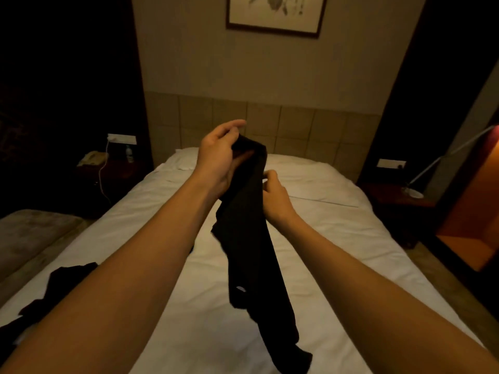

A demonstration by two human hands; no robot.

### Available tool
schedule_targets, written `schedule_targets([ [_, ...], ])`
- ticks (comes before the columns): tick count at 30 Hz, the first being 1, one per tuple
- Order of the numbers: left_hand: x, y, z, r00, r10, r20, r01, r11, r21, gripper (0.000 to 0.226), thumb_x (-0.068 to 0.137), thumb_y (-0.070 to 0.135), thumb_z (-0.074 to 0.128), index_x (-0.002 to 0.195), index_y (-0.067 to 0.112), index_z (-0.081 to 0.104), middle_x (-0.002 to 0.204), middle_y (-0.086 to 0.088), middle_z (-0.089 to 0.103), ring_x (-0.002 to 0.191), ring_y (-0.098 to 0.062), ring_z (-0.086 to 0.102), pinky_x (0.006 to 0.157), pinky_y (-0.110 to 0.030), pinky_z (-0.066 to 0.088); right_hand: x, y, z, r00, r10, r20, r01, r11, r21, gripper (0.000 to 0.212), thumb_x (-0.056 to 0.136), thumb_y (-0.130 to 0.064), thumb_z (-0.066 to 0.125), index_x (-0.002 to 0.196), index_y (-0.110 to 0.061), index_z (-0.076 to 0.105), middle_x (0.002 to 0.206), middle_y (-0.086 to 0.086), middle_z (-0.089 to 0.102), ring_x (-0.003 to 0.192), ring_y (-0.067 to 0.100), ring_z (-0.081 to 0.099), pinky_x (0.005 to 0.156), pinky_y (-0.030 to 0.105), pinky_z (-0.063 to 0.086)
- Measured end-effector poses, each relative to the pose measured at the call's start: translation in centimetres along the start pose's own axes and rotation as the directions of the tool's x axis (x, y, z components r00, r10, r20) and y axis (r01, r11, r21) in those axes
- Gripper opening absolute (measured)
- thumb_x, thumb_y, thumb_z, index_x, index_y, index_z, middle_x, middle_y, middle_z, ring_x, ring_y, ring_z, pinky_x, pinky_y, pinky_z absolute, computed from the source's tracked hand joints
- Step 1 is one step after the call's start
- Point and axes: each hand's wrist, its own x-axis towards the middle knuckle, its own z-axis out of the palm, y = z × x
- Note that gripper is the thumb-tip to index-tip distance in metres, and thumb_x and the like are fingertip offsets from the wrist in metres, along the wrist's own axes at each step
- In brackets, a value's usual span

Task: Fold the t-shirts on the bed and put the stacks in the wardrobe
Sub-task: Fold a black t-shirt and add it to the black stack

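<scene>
A black t-shirt [251, 255] hangs bunched in a long strip above the white bed [337, 238]. My left hand [218, 155] grips its top end, held up in front of me. My right hand [275, 195] pinches the shirt's right edge a little lower. The shirt's bottom trails down to the sheet near the front edge. More black clothing [56, 290] lies crumpled on the bed at the lower left, partly hidden by my left forearm.
A padded headboard [270, 122] and a framed picture [275, 14] are ahead. A nightstand with a phone [93, 157] and bottle stands left. A desk lamp [415, 182] stands on the right nightstand. An orange-lit wardrobe opening [475, 211] is at right. A grey bench [29, 236] sits left.
</scene>
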Motion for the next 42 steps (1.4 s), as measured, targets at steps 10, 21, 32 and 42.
schedule_targets([
  [10, -2.3, -2.0, 8.6, 0.999, 0.032, 0.021, -0.031, 0.999, -0.019, 0.023, 0.097, 0.009, 0.06, 0.119, 0.011, 0.066, 0.118, -0.01, 0.064, 0.105, -0.02, 0.067, 0.081, -0.025, 0.058, -6.4, 5.1, -6.8, 0.996, -0.034, 0.079, 0.011, 0.962, 0.275, 0.06, 0.079, -0.059, 0.066, 0.129, -0.027, 0.057, 0.121, -0.004, 0.068, 0.109, 0.015, 0.065, 0.094, 0.04, 0.054],
  [21, -0.4, -3.5, 0.9, 0.939, 0.097, 0.33, -0.334, 0.029, 0.942, 0.007, 0.087, 0.012, 0.061, 0.091, 0.01, 0.067, 0.088, -0.007, 0.06, 0.094, -0.03, 0.06, 0.072, -0.034, 0.039, -2.2, 2.4, -14.6, 0.997, -0.06, -0.039, 0.058, 0.996, -0.064, 0.026, 0.096, -0.016, 0.048, 0.11, -0.017, 0.07, 0.099, 0.006, 0.073, 0.092, 0.024, 0.07, 0.081, 0.043, 0.057],
  [32, -2.8, -6.2, 5.6, 0.886, -0.104, 0.451, -0.262, 0.69, 0.675, 0.07, 0.076, 0.026, 0.082, 0.138, 0.028, 0.049, 0.122, 0.006, 0.064, 0.104, -0.009, 0.062, 0.079, -0.02, 0.05, -1.2, -2.1, -11.7, 0.989, -0.001, 0.147, 0.01, 0.998, -0.058, 0.009, 0.098, -0.015, 0.056, 0.091, -0.013, 0.05, 0.088, -0.002, 0.06, 0.077, 0.012, 0.062, 0.062, 0.02, 0.051],
  [42, -1.0, -3.1, 4.8, 0.912, -0.2, 0.358, -0.02, 0.85, 0.526, 0.024, 0.097, 0.006, 0.048, 0.09, 0.013, 0.07, 0.082, -0.001, 0.074, 0.081, -0.014, 0.07, 0.069, -0.023, 0.053, -4.3, 5.8, -10.9, 0.871, 0.202, 0.448, -0.366, 0.875, 0.317, 0.048, 0.092, -0.058, 0.051, 0.131, -0.029, 0.055, 0.134, 0.002, 0.06, 0.124, 0.023, 0.055, 0.109, 0.047, 0.04],
])
